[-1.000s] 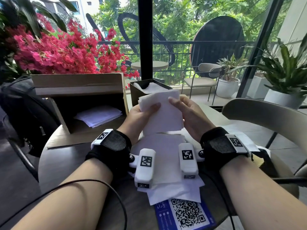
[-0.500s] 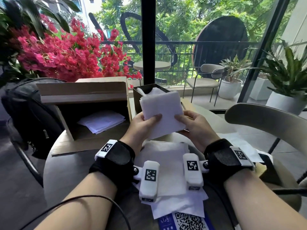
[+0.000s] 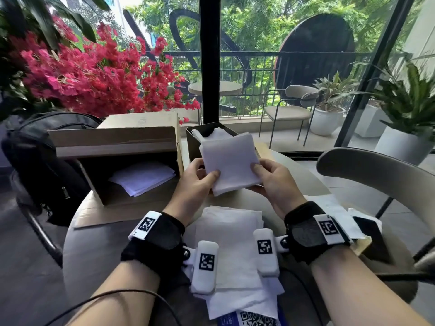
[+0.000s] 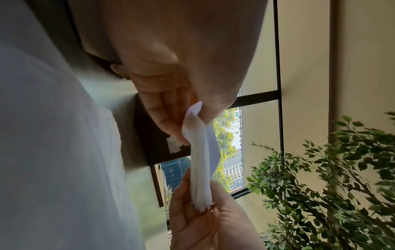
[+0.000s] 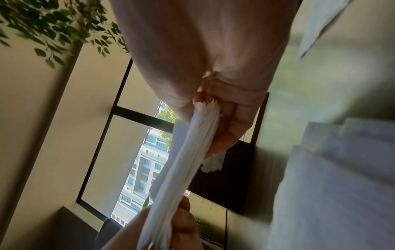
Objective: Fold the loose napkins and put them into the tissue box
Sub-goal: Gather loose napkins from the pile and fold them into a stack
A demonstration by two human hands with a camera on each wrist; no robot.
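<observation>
- One folded stack of napkins is up off the table, pinched at its near corners: my left hand has the 8 o'clock corner, thumb on top and fingers curled behind, and my right hand clamps the 4 o'clock corner the same way.
- From the left wrist view the stack shows edge-on, many layers thick, so I judge the folding of this batch done.
- The dark tissue box stands just beyond the stack at 12 o'clock, with some white napkins already poking from its open top.
- Left to do: lower this stack into the box.
- Several loose napkins lie flat at 6 o'clock between my wrists, not yet folded.
- More white sheets sit inside the cardboard box at 9 o'clock; I cannot tell whether they belong to the job.
</observation>
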